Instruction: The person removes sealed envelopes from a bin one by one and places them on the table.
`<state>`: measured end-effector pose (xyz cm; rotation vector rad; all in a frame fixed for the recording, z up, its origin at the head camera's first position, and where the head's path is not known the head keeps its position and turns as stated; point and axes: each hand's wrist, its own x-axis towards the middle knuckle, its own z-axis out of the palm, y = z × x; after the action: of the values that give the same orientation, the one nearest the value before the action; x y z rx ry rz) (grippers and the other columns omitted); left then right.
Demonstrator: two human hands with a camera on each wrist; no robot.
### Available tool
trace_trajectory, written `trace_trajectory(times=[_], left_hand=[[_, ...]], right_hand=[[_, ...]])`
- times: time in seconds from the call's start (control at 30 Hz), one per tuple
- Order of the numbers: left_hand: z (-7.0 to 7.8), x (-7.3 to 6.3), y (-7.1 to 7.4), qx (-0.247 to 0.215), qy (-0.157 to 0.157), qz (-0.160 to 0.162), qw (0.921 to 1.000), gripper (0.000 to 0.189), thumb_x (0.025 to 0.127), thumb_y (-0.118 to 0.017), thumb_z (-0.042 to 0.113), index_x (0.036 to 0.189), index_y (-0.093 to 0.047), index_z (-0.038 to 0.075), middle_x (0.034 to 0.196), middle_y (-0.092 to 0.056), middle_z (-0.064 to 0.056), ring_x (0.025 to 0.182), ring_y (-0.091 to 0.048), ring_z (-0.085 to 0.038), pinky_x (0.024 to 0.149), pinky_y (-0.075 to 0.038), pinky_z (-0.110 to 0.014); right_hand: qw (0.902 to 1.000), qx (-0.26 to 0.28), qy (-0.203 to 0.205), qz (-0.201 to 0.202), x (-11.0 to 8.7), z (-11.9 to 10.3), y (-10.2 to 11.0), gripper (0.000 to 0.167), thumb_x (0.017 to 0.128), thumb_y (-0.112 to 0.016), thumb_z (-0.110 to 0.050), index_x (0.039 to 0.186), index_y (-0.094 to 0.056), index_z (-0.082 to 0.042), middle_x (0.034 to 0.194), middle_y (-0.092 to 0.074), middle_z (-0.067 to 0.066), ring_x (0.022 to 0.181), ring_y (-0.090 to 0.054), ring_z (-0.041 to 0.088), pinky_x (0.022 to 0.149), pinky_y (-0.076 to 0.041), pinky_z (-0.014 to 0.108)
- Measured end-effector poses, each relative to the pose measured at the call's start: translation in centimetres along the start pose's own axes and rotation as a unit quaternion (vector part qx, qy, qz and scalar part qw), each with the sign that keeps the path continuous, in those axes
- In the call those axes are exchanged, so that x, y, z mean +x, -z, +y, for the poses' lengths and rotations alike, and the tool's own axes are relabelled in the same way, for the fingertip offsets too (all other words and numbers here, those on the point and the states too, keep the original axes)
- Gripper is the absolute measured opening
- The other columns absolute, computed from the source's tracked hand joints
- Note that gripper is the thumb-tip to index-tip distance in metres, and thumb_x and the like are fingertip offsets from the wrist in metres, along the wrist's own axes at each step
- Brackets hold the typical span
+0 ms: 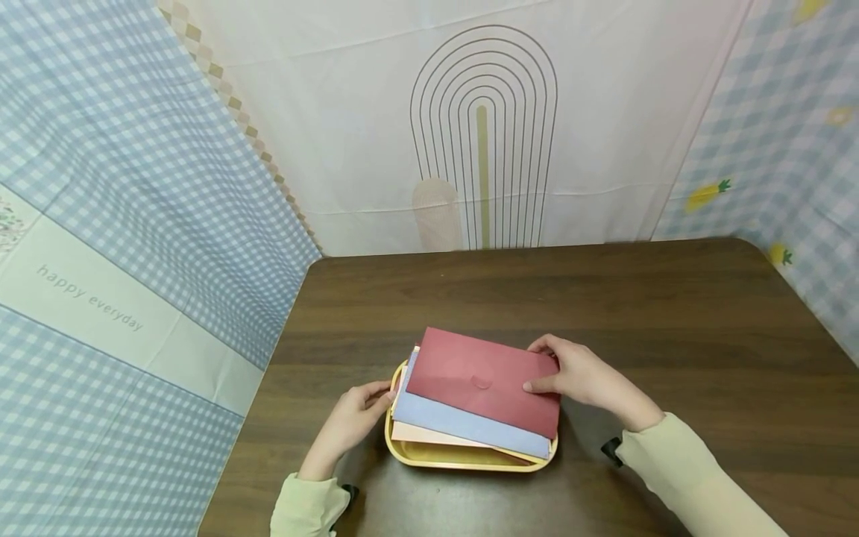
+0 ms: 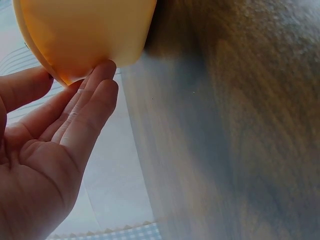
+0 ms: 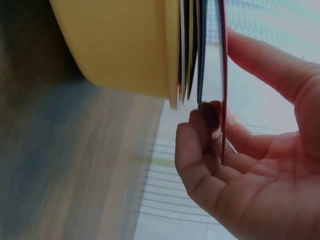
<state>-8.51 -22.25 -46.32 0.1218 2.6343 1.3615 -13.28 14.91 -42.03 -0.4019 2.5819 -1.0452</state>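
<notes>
A yellow plastic bin holds a slanted stack of paper envelopes. Topmost lies a dark red envelope with a small flap at its middle. Under it are a blue envelope and a cream one. My right hand grips the red envelope's right end, thumb on top and fingers beneath. In the right wrist view, a gap separates the red envelope from the papers below. My left hand pinches the bin's left rim. The left wrist view has the thumb at the rim and fingers under the bin.
The bin stands on a dark wooden table near its front. A white cloth with an arch pattern hangs behind, and blue checked cloths hang at the sides.
</notes>
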Motion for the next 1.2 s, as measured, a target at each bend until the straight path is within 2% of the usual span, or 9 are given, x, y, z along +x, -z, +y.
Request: trace_trajectory(times=[0.23, 0.47, 0.97, 1.2], left_hand=[[0.1, 0.0, 0.0, 0.002, -0.002, -0.002, 1.0000, 0.037, 0.102, -0.062, 0.020, 0.127, -0.064, -0.008, 0.119, -0.069, -0.019, 0.110, -0.068, -0.031, 0.092, -0.056, -0.045], [-0.1, 0.1, 0.0, 0.005, 0.008, -0.002, 1.0000, 0.038, 0.102, -0.063, 0.021, 0.128, -0.065, -0.006, 0.123, -0.068, -0.019, 0.112, -0.067, -0.032, 0.094, -0.055, -0.046], [0.0, 0.0, 0.0, 0.004, 0.014, -0.001, 0.9999, 0.037, 0.102, -0.063, 0.021, 0.127, -0.065, -0.005, 0.123, -0.068, -0.019, 0.113, -0.066, -0.033, 0.095, -0.054, -0.047], [-0.1, 0.0, 0.0, 0.002, 0.009, 0.000, 1.0000, 0.038, 0.102, -0.063, 0.022, 0.128, -0.065, -0.005, 0.121, -0.069, -0.017, 0.112, -0.067, -0.031, 0.095, -0.054, -0.046]], right_hand=[[0.9994, 0.033, -0.008, 0.002, -0.1, 0.9, 0.9, 0.057, 0.085, -0.082, -0.033, 0.126, -0.056, -0.001, 0.108, -0.064, 0.009, 0.087, -0.061, 0.019, 0.075, -0.052, 0.036], [0.9968, 0.079, 0.011, 0.009, -0.1, 2.3, 1.2, 0.050, 0.090, -0.077, -0.030, 0.127, -0.057, -0.002, 0.110, -0.064, 0.009, 0.092, -0.060, 0.021, 0.079, -0.051, 0.037], [0.9889, 0.146, -0.019, 0.023, -0.7, 3.4, 2.5, 0.055, 0.095, -0.072, -0.026, 0.135, -0.049, 0.004, 0.119, -0.064, 0.018, 0.094, -0.064, 0.023, 0.079, -0.054, 0.034], [0.9884, 0.136, -0.050, 0.045, -1.3, 4.6, 3.7, 0.061, 0.096, -0.070, -0.030, 0.139, -0.044, 0.005, 0.123, -0.061, 0.022, 0.096, -0.063, 0.024, 0.078, -0.054, 0.033]])
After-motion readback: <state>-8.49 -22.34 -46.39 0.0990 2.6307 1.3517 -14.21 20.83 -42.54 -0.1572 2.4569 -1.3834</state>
